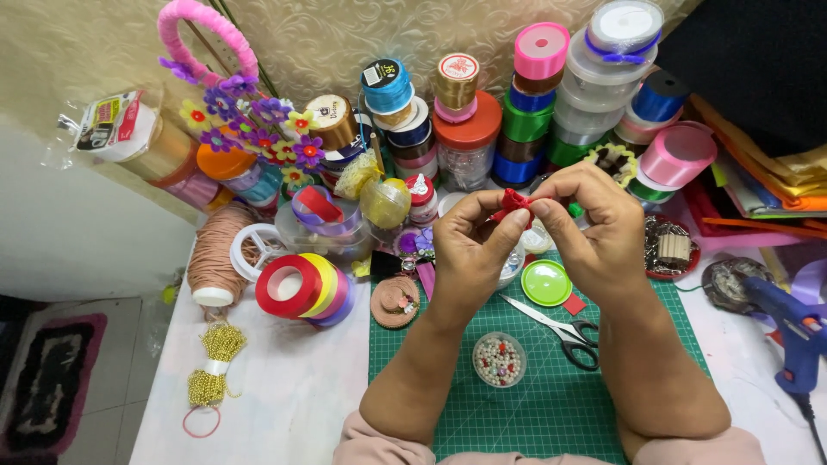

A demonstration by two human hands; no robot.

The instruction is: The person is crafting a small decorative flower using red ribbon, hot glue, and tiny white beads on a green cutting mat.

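Both my hands are raised above the green cutting mat (551, 405), pinching a small folded piece of red ribbon (514, 201) between their fingertips. My left hand (469, 245) holds it from the left with thumb and forefinger. From the right, my right hand (590, 220) grips the same piece. Below the hands lie black-handled scissors (564, 331), a round clear tub of beads (499, 359), a green lid (546, 282) and a small red scrap (574, 303).
Stacked ribbon spools (525, 112) line the back wall. Red, yellow and purple ribbon rolls (301, 288) and a tan cord spool (217, 254) lie at left, with gold bead chain (211, 370). A blue glue gun (797, 331) rests at right. Paper flowers (258, 129) stand behind.
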